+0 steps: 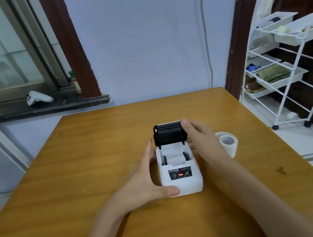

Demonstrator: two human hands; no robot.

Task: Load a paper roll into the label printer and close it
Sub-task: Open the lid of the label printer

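A: White moulded plastic, that small boxy label printer (180, 179) at the centre of the frame, sitting on the honey-coloured wooden table (94, 150). It looks light, so I'd guess it slides on that smooth top if pushed without bracing.

B: Which is likely why the left hand (145, 180) cups its left flank: thumb pressed on the near corner, fingers spread along the side, not wrapped shut around anything.

A: And the black hinged plastic lid (167, 134)?

B: It stands upright just above the printer body. The right hand (199, 131) has its thumb on the lid's top right corner. The other fingers go behind the lid, so I cannot tell whether they pinch it or merely rest there.

A: Stiff part, thin hinge. I'd take it at the top edge and swing it down evenly rather than twist one corner.

B: Agreed. A white paper roll (174, 158) already lies in the open bay between two dark holders. Paper is soft and dents easily, so best gripped by the ends if it needs reseating.

A: Is the loose end fed over the front lip?

B: Too small to tell. The lid's latch is hidden too, and the panel's print is blurred, though a red light shows.

A: That second white roll with the grey core (228, 143)?

B: Right of the printer, just beyond the right forearm, which overlaps part of it.
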